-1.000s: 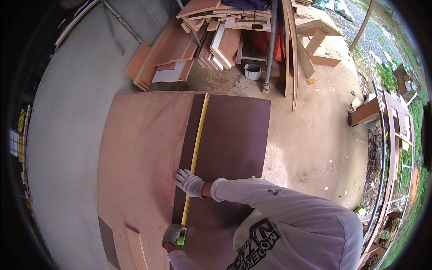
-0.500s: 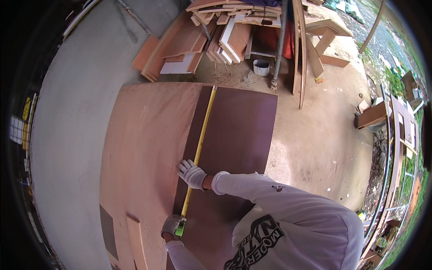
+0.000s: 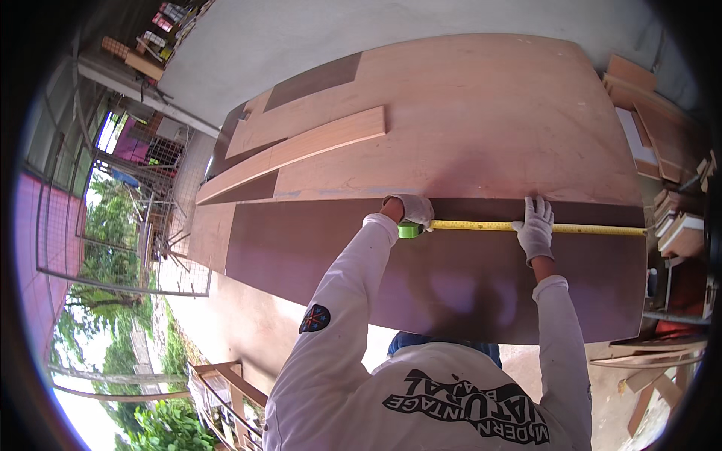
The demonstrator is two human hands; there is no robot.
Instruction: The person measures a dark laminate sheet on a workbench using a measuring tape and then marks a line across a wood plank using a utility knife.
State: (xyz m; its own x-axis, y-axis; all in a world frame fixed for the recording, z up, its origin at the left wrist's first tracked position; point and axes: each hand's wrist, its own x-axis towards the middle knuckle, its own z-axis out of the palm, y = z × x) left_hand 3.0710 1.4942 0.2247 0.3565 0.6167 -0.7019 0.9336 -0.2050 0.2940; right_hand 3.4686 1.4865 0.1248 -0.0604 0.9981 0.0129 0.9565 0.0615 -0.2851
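Note:
In a pale work glove, my left hand (image 3: 414, 208) is closed round the green case of a tape measure (image 3: 409, 230). From it a yellow blade (image 3: 587, 228) runs rightward across a dark brown board (image 3: 489, 274) to the board's right end. My right hand (image 3: 535, 227), gloved too, lies flat on the board with fingers stretched out, and its thumb touches the blade. Just beyond the blade, the dark board meets a larger light-brown plywood sheet (image 3: 496, 113).
A long wooden strip (image 3: 316, 144) lies slantwise on the sheets at the left, near a dark rectangular piece (image 3: 316, 81). Stacked offcuts (image 3: 681, 229) stand past the right end. A wire mesh frame (image 3: 128, 248) rises at the far left, and a grey wall (image 3: 301, 45) lies behind.
My view has turned, so the blade that ran away from me now runs left to right. The left hand keeps its hold on the case; the right hand still touches the blade.

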